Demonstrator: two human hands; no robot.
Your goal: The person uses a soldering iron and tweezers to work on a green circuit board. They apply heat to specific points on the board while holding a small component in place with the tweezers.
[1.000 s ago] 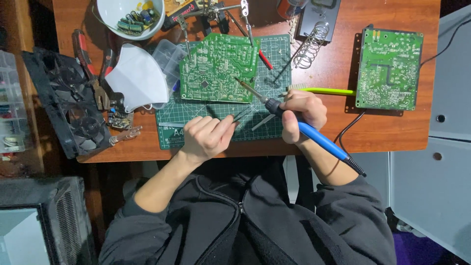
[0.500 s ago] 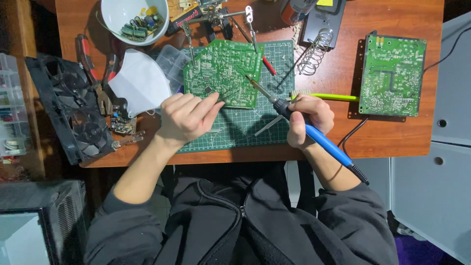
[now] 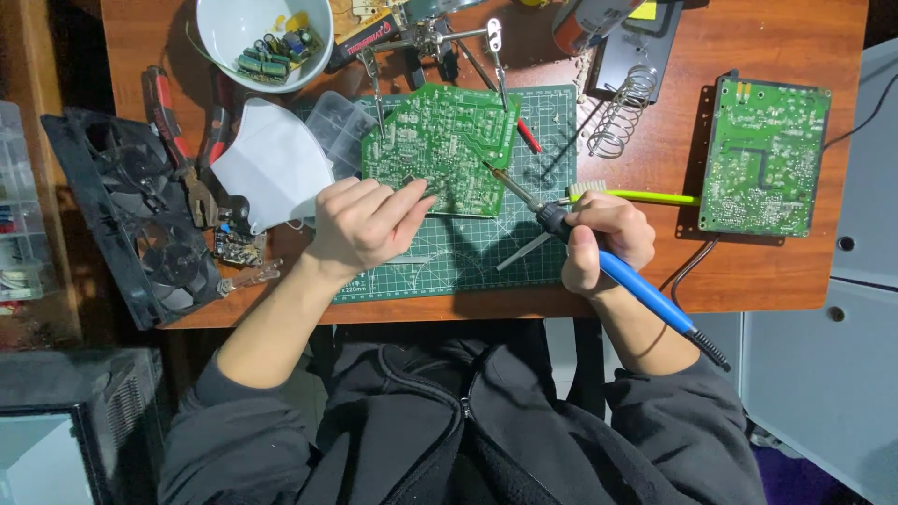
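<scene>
A green circuit board (image 3: 440, 140) is held tilted over a green cutting mat (image 3: 486, 252) by the clips of a helping-hands stand (image 3: 430, 42). My right hand (image 3: 603, 238) grips a blue-handled soldering iron (image 3: 599, 252), its tip touching the board's lower right part. My left hand (image 3: 365, 224) rests at the board's lower left edge, fingers pinched against it; whether they hold anything is hidden.
A second green circuit board (image 3: 762, 154) lies at the right. A white bowl (image 3: 262, 37) of small parts, a white face mask (image 3: 271, 164), red-handled pliers (image 3: 182, 131), a black fan (image 3: 131, 215), a coil iron stand (image 3: 627, 112) and a yellow-green brush (image 3: 636, 195) surround the mat.
My left hand moved up from the mat's front edge to the circuit board's lower left. The soldering iron stayed in my right hand, tip near the board.
</scene>
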